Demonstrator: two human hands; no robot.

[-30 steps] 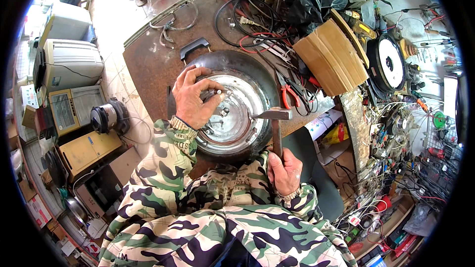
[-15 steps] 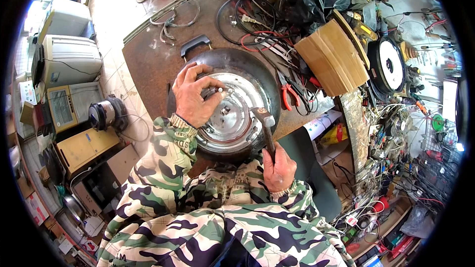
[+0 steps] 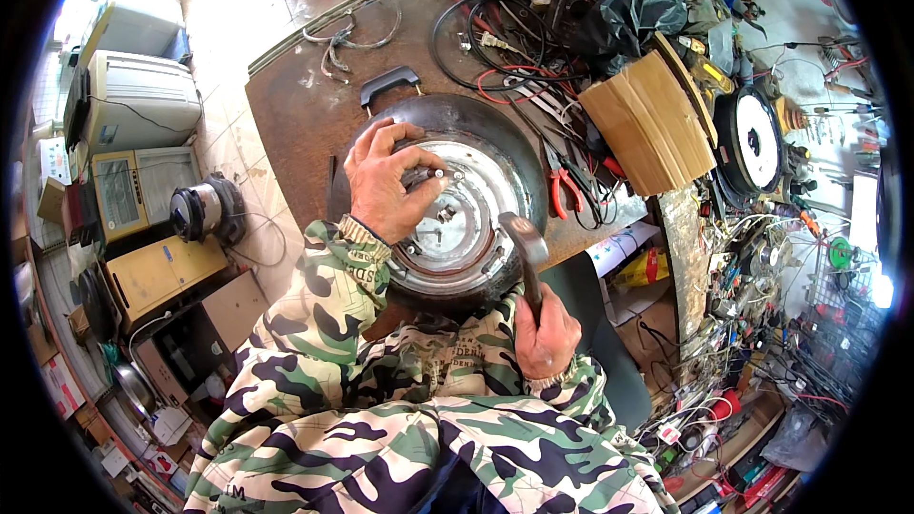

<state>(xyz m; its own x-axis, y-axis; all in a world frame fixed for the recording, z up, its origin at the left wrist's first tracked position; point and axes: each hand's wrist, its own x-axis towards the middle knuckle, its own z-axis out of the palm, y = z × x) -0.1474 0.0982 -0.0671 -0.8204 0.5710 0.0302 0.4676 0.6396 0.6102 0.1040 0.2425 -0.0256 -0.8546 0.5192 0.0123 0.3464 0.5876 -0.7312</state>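
A round dark pan (image 3: 476, 116) lies with its silvery ringed underside (image 3: 476, 200) facing up; a black handle (image 3: 389, 84) sticks out on its far side. Over the left part of that underside, my left hand (image 3: 388, 183) is closed in a pinch round a short metal rod (image 3: 439, 173). Only the rod's end shows past the fingers, so its kind is unclear. In my right hand (image 3: 549, 333), at the pan's near right, is a hammer (image 3: 525, 236), gripped low on its handle. The hammer head is held up over the pan's right rim, apart from the rod.
Red-handled pliers (image 3: 564, 192), black cable loops (image 3: 487, 38) and a cardboard piece (image 3: 647, 124) lie right of the pan on the rusty workbench (image 3: 295, 124). A grey looped tube (image 3: 352, 33) is at the back. Tangled wires and parts crowd the right; appliances (image 3: 143, 100) stand left.
The hammer head has shifted slightly right and nearer me, away from the rod. My left hand keeps its pinch on the rod; the whole view has shifted a little.
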